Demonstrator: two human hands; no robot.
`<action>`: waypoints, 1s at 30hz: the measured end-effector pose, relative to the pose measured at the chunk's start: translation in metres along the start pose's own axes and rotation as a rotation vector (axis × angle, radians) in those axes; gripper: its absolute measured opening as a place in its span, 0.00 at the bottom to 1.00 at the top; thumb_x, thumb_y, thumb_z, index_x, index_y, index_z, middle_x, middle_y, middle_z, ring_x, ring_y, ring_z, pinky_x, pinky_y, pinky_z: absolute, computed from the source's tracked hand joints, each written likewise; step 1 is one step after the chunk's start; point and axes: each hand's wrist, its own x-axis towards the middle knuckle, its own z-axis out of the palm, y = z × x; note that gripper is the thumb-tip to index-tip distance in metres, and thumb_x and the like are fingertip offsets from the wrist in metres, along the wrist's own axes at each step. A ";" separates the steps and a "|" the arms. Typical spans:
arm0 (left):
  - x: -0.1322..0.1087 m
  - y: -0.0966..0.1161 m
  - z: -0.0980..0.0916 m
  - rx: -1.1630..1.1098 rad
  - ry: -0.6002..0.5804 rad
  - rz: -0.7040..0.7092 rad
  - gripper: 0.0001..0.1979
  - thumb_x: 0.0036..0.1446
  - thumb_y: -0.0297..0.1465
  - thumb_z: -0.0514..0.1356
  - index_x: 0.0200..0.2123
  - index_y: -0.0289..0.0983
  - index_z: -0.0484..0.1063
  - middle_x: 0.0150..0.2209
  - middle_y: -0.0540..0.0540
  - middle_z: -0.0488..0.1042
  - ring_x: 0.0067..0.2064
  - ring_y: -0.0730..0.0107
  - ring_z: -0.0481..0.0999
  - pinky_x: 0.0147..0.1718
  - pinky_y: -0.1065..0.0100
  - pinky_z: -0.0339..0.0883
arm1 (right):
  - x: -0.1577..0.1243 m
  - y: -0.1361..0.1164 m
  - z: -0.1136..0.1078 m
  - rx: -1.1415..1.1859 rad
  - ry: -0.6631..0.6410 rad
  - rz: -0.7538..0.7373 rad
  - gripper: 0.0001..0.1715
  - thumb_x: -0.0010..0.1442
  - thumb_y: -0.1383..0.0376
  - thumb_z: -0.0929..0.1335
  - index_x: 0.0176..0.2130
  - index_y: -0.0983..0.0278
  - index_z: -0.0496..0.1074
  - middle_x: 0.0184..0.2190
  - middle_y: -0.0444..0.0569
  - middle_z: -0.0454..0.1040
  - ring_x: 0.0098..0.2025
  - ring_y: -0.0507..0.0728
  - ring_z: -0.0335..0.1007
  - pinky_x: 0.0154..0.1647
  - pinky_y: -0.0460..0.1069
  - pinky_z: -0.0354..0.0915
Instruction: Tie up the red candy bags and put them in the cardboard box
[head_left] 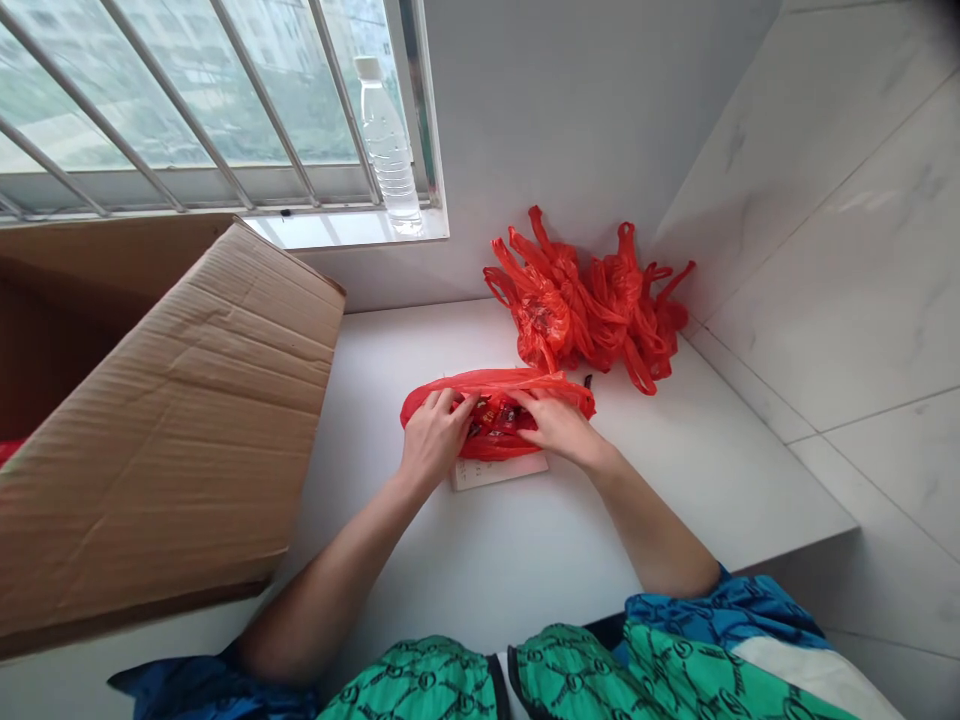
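A red plastic bag [499, 380] lies on the white counter, its mouth spread wide. Small shiny red wrapped packets [496, 418] show inside; their exact kind is unclear. My left hand [437, 432] grips the bag's left side, with its fingers curled over the rim. On the opposite side my right hand [559, 424] holds the rim, fingers bent in toward the packets. Under the bag, a pale flat piece with printed marks [501, 471] sticks out at the front. A small dark object [588, 381] shows just behind the bag's right end.
Several knotted red plastic bags [592, 300] are heaped against the back wall. An open cardboard box [172, 430] takes up the left side. A clear plastic bottle [390, 155] stands on the sill of the barred window. The counter [675, 490] ends at a front right edge.
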 end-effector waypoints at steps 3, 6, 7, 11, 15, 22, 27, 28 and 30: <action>0.003 0.000 0.003 -0.043 0.000 -0.075 0.18 0.70 0.35 0.51 0.59 0.47 0.70 0.47 0.43 0.73 0.45 0.61 0.73 0.29 0.68 0.64 | 0.002 -0.002 0.007 0.076 0.011 -0.084 0.32 0.61 0.66 0.70 0.63 0.52 0.66 0.58 0.49 0.71 0.50 0.60 0.74 0.39 0.48 0.69; 0.004 -0.004 0.005 -0.083 -0.002 -0.129 0.18 0.70 0.34 0.50 0.59 0.48 0.70 0.49 0.43 0.72 0.44 0.63 0.73 0.25 0.70 0.63 | 0.005 -0.001 0.011 0.107 0.034 -0.084 0.15 0.65 0.64 0.67 0.51 0.57 0.75 0.49 0.49 0.77 0.43 0.58 0.76 0.38 0.48 0.68; 0.003 -0.006 0.005 -0.091 0.007 -0.104 0.19 0.69 0.33 0.50 0.60 0.48 0.69 0.50 0.42 0.72 0.45 0.62 0.73 0.27 0.69 0.65 | 0.005 0.000 0.011 0.089 0.051 -0.060 0.11 0.66 0.63 0.67 0.48 0.59 0.76 0.44 0.50 0.79 0.40 0.58 0.76 0.37 0.48 0.67; -0.007 -0.014 0.008 -0.186 0.063 0.158 0.22 0.68 0.28 0.50 0.63 0.44 0.66 0.53 0.41 0.73 0.52 0.58 0.71 0.47 0.60 0.70 | 0.007 0.001 0.012 0.088 0.099 -0.041 0.06 0.64 0.65 0.69 0.42 0.62 0.75 0.35 0.50 0.79 0.36 0.59 0.76 0.34 0.49 0.66; -0.019 -0.020 0.004 -0.295 0.086 0.273 0.20 0.65 0.24 0.50 0.56 0.42 0.72 0.54 0.41 0.74 0.54 0.58 0.70 0.53 0.57 0.67 | 0.006 0.000 0.015 0.265 0.075 -0.192 0.16 0.60 0.72 0.68 0.48 0.60 0.73 0.43 0.49 0.79 0.42 0.59 0.75 0.41 0.49 0.67; -0.024 -0.025 0.002 -0.231 -0.064 0.292 0.16 0.65 0.28 0.53 0.51 0.43 0.74 0.46 0.42 0.75 0.47 0.59 0.74 0.45 0.60 0.67 | 0.004 -0.003 0.008 0.403 0.165 0.002 0.09 0.65 0.62 0.64 0.38 0.61 0.73 0.32 0.46 0.76 0.33 0.57 0.71 0.35 0.50 0.65; -0.020 -0.021 0.006 -0.145 -0.110 0.208 0.21 0.67 0.32 0.53 0.62 0.44 0.66 0.46 0.41 0.74 0.43 0.59 0.74 0.41 0.62 0.65 | 0.010 0.003 0.007 0.812 0.368 0.088 0.23 0.69 0.50 0.58 0.30 0.60 0.67 0.28 0.45 0.73 0.30 0.56 0.70 0.35 0.49 0.67; -0.019 -0.020 0.006 -0.129 -0.121 0.195 0.22 0.68 0.33 0.53 0.63 0.44 0.65 0.44 0.41 0.75 0.42 0.60 0.75 0.41 0.62 0.64 | 0.012 0.005 0.008 0.872 0.405 0.096 0.24 0.69 0.48 0.58 0.31 0.60 0.67 0.28 0.45 0.73 0.31 0.56 0.71 0.37 0.50 0.68; -0.015 -0.017 0.005 -0.105 -0.135 0.183 0.23 0.68 0.34 0.53 0.64 0.44 0.64 0.42 0.42 0.75 0.40 0.61 0.75 0.40 0.62 0.63 | 0.013 0.009 0.009 0.959 0.442 0.111 0.25 0.69 0.47 0.58 0.33 0.60 0.69 0.29 0.47 0.75 0.33 0.57 0.73 0.40 0.50 0.70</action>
